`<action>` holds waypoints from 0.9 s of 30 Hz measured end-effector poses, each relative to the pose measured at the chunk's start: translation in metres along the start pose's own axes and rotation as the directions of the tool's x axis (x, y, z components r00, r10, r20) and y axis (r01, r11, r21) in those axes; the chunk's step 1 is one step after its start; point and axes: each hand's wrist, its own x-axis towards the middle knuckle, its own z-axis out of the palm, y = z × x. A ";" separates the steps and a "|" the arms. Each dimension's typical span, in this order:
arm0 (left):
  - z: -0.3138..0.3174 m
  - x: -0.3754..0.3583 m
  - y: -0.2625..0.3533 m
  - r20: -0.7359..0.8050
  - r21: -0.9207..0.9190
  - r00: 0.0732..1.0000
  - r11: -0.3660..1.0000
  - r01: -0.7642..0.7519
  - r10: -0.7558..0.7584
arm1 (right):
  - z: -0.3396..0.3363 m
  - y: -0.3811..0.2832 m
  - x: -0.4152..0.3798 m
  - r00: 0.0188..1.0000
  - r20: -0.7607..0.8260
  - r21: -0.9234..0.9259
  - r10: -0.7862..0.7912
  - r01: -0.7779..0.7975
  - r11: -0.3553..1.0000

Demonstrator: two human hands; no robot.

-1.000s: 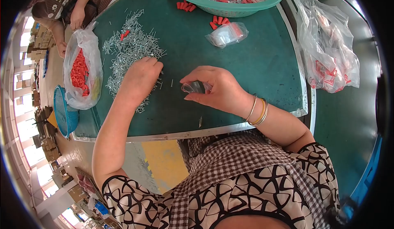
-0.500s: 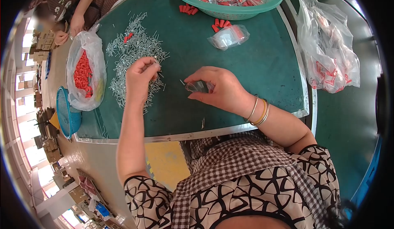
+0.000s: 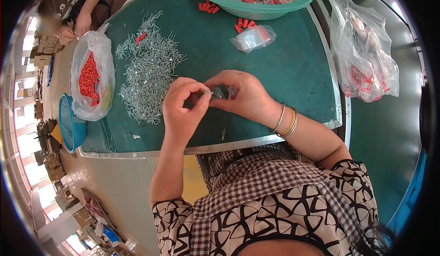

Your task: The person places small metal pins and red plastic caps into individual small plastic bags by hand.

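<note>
My left hand [image 3: 183,107] pinches a small silver screw [image 3: 208,91] between thumb and fingertips. It has come right up to my right hand [image 3: 247,93], whose thumb and fingers are curled round a small clear plastic bag [image 3: 219,93]. The screw's end points at the bag, and the two hands' fingertips nearly meet. Just left of my left hand, a wide pile of loose screws [image 3: 149,79] spreads over the green table. Two red plugs [image 3: 140,38] lie on top of this pile.
A green basket [image 3: 254,13] at the back holds bagged red plugs. Near it lie loose red plugs [image 3: 244,24] and a stack of clear bags [image 3: 253,39]. Left stand a bag of red plugs [image 3: 107,54] and a blue basket [image 3: 80,130]. Another person's hands [image 3: 75,31] work beyond.
My left hand has moved right from the screw pile to the bag in my right hand, carrying a screw. The other person's hands have come together.
</note>
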 end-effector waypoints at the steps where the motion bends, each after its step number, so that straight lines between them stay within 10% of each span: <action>1: 0.001 0.001 0.001 0.013 0.111 0.999 0.992 -0.053 0.052 | -0.001 -0.001 0.000 1.000 -0.008 -0.004 -0.006 0.006 1.000; 9: -0.011 0.002 -0.001 -0.067 -0.036 0.997 0.999 -0.037 0.035 | -0.007 -0.010 0.001 0.999 -0.035 -0.007 0.004 -0.004 1.000; 15: -0.001 0.027 -0.002 -0.128 0.214 0.992 0.977 0.006 0.022 | -0.009 -0.016 -0.002 0.988 0.024 0.122 -0.152 0.148 0.982; 27: 0.083 0.143 -0.051 0.164 0.486 0.942 0.807 -0.336 0.294 | -0.016 -0.014 -0.002 0.948 0.016 0.326 -0.317 0.294 0.898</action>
